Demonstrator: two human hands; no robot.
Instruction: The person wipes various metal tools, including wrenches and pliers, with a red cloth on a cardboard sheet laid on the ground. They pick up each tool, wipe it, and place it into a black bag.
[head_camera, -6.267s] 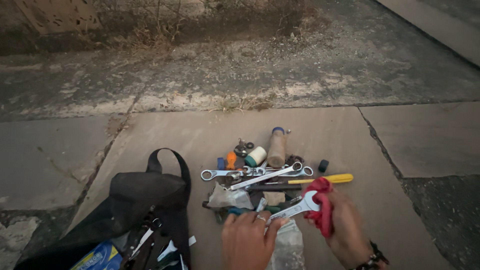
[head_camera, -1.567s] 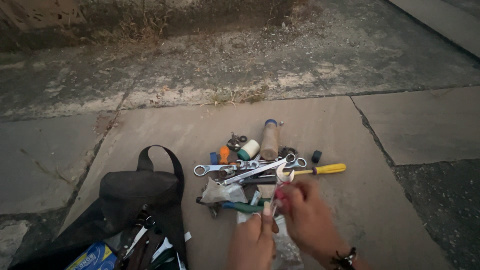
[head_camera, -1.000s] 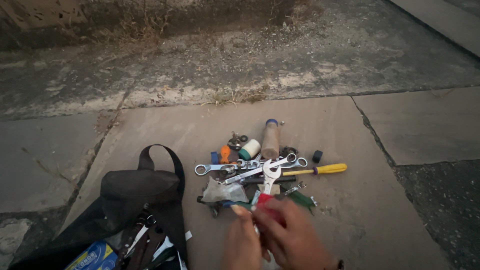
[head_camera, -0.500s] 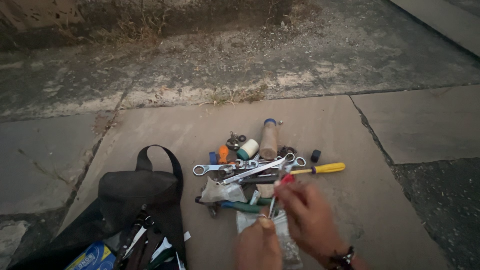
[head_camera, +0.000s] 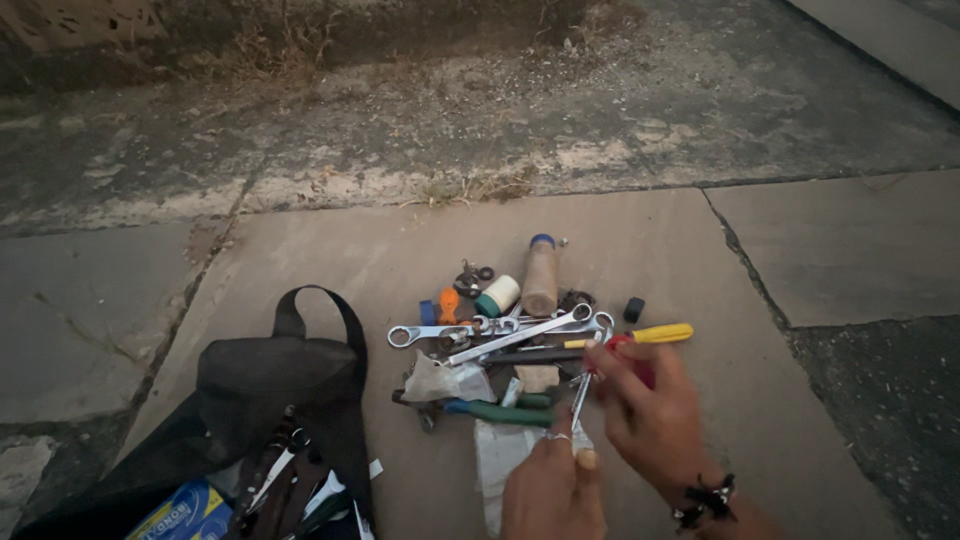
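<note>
While both hands work low in the frame, a heap of hand tools lies on the concrete slab (head_camera: 640, 250) just beyond them.

At far left an open black tool bag (head_camera: 265, 400) rests on the slab, more tools showing inside it. Beside it to the right sits the heap: crossed combination wrenches (head_camera: 500, 335), green-handled pliers (head_camera: 490, 410), a crumpled scrap of paper (head_camera: 450, 382), a tan cylinder with a blue cap (head_camera: 541, 275) and a yellow-handled screwdriver (head_camera: 650, 333). Near the bottom edge the left hand (head_camera: 552, 495) is closed, pinching the lower end of a slim metal tool (head_camera: 580, 400) that stands nearly upright over a pale cloth (head_camera: 500, 460). Just to the right, the right hand (head_camera: 650, 415) is curled round something red (head_camera: 640, 365) and touches the same tool's upper end.
</note>
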